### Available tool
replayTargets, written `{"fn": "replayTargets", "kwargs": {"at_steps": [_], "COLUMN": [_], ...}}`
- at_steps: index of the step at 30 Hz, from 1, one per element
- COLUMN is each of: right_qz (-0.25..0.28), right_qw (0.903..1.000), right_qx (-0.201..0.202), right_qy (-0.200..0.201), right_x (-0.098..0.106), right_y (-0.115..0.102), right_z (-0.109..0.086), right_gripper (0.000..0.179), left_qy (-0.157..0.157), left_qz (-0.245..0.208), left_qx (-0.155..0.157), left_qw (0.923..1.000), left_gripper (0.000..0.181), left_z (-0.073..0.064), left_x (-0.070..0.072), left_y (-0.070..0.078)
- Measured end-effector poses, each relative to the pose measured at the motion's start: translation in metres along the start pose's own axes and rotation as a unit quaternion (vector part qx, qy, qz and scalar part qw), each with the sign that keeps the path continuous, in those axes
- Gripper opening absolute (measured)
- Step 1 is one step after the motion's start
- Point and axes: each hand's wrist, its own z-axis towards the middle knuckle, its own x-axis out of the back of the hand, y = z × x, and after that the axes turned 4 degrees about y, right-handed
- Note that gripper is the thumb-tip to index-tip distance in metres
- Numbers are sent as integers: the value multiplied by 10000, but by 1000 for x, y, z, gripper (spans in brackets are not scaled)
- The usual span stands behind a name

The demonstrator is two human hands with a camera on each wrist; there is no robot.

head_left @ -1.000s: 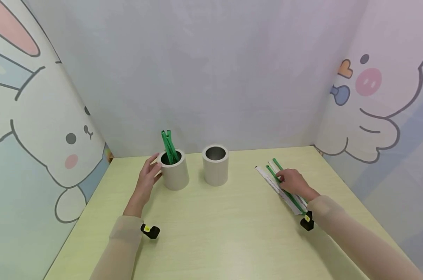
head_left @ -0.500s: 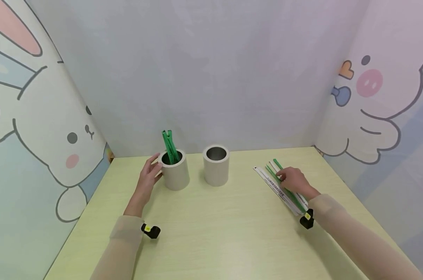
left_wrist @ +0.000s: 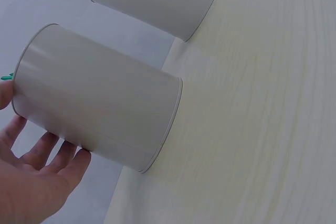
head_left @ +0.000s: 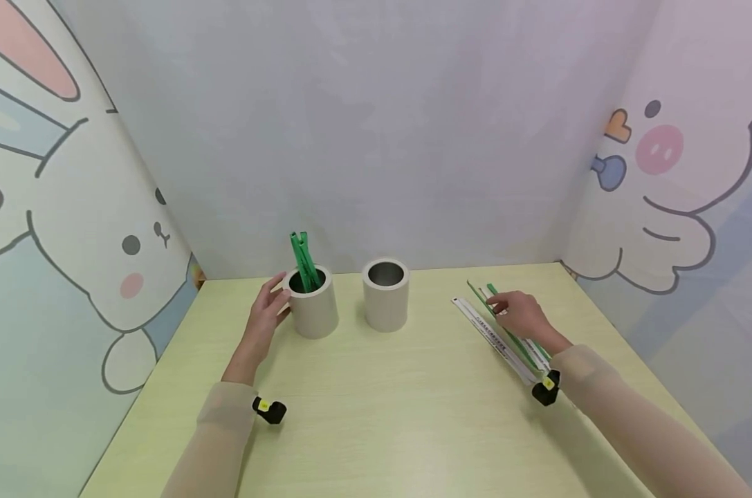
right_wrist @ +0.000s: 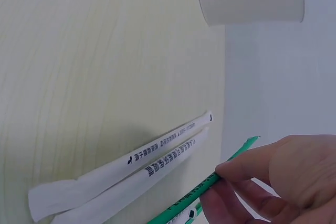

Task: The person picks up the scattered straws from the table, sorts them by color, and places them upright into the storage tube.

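My left hand point(head_left: 266, 315) holds the left side of a white cylindrical container point(head_left: 315, 315), thumb near the rim and fingers along the wall in the left wrist view. Several green wrapped straws point(head_left: 305, 263) stand tilted inside that container. At the right, my right hand point(head_left: 520, 315) pinches a green wrapped straw point(right_wrist: 197, 191) between thumb and fingers, its far end tipped up off the table. White wrapped straws point(right_wrist: 131, 163) with dark print lie beside and under this hand, and another green one point(head_left: 491, 288) shows just behind the fingers.
A second white cylindrical container point(head_left: 385, 304) stands upright to the right of the first, with no straws showing in its mouth. Behind the pale wooden table point(head_left: 376, 408) rises a grey back wall point(head_left: 376, 138). Cartoon-printed panels point(head_left: 662, 173) flank both sides.
My right hand has taken a green straw and raised its far end from the pile. The white straws beside it shifted slightly. My left hand stays at the container.
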Motion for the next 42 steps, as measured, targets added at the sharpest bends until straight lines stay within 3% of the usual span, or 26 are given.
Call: {"fn": "replayTargets", "kwargs": {"at_steps": [12, 22, 28, 39, 42], "right_qz": [1205, 2416, 3078, 4218, 4353], "right_qw": [9913, 9678, 9461, 8922, 8819], "right_qx": [206, 129, 209, 681, 782], "right_qy": [479, 700, 987, 1463, 1630], "right_x": [-2, -7, -15, -25, -29], "right_y": [-47, -97, -131, -195, -212], "right_z": [1, 7, 17, 35, 42], "right_gripper": [43, 46, 46, 45, 44], "left_qy": [15, 3, 15, 18, 30], "left_qz": [42, 34, 48, 46, 42], "left_qx": [5, -9, 2, 51, 52], "left_qw": [10000, 10000, 10000, 10000, 10000], "left_gripper": [62, 63, 63, 63, 63], "left_z": [1, 2, 1, -1, -1], "left_x": [0, 0, 0, -1, 0], "left_y": [-1, -1, 0, 2, 1]}}
